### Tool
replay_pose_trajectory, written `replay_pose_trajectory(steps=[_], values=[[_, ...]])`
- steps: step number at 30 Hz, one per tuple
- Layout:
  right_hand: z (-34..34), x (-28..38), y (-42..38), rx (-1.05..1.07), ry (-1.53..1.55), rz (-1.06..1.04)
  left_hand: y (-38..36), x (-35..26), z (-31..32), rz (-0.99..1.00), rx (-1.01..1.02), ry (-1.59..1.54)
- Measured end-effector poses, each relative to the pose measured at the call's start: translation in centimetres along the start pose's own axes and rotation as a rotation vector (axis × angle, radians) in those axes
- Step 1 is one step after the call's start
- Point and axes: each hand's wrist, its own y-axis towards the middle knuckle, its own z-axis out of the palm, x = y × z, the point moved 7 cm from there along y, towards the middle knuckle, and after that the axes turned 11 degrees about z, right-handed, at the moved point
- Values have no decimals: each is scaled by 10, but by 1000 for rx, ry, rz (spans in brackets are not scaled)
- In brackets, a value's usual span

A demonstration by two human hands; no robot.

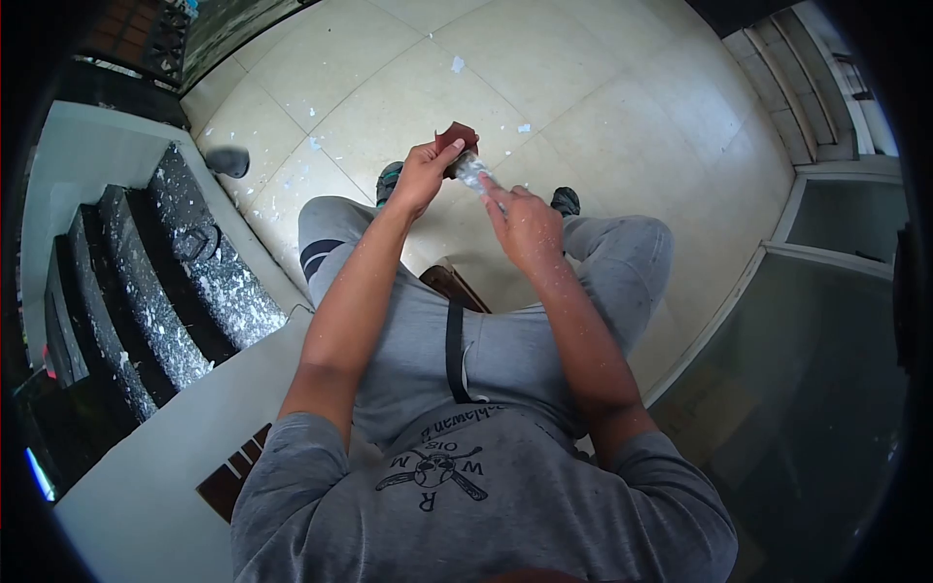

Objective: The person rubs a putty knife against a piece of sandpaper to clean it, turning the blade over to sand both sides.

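My left hand (426,175) is closed on a folded piece of reddish-brown sandpaper (457,136), its thumb pressed over the sheet. Gripped in my right hand (525,223) is a pale, paint-smeared tool (473,173); it is blurred, and its exact kind does not show clearly. The far end of this tool meets the sandpaper at my left fingers. Both hands are in front of my knees, above the tiled floor. Part of the sandpaper is hidden behind the left fingers and thumb.
Paint flakes (458,64) lie on the tiled floor (603,107). A brown wooden piece (455,284) stands between my legs. On the left, dark steps (175,262) are covered in white flakes, with a dark rounded object (228,161) nearby. A framed glass panel (777,379) is on the right.
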Motion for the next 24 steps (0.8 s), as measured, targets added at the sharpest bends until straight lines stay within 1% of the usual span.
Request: replay_pose_trajectory(steps=[2, 3, 5, 7, 8, 9, 10, 12, 13, 14, 16, 18, 20, 21, 23, 24], values=[[-5, -16, 13, -2, 24, 121, 0, 6, -6, -10, -36, 85], [-1, -11, 9, 3, 29, 121, -2, 3, -10, -19, -11, 208], [-2, 1, 0, -41, 3, 6, -2, -2, -6, -6, 14, 155], [-4, -6, 1, -35, 21, 8, 0, 3, -1, 11, 29, 98], [-2, -7, 1, -25, 51, 5, 0, 5, -3, 9, 31, 183], [-9, -13, 7, -14, 75, 77, -2, 5, -7, 7, 31, 270], [-4, -10, 5, -10, 79, 77, -4, 5, -11, 3, 29, 274], [0, 3, -2, -48, 42, -10, 1, 2, -8, 43, 17, 174], [2, 9, -7, -3, 43, -23, 1, 1, -5, 45, 40, 131], [-2, 5, -4, -2, 43, -23, 1, 2, -3, 44, 40, 130], [-6, -9, 9, -1, 58, 70, 1, 6, -11, 21, 24, 245], [-4, -9, 8, 2, 111, 72, -1, 7, -13, 29, 14, 211], [0, 4, -2, 18, 40, -30, 3, 8, -11, 12, 39, 128], [-4, 1, 1, 17, 38, -34, 4, 9, -8, 15, 36, 126], [-9, -9, 8, 2, 58, 56, 3, 9, -8, 39, 25, 155], [-6, -6, 6, 5, 63, 54, 1, 6, -8, 51, 22, 168]])
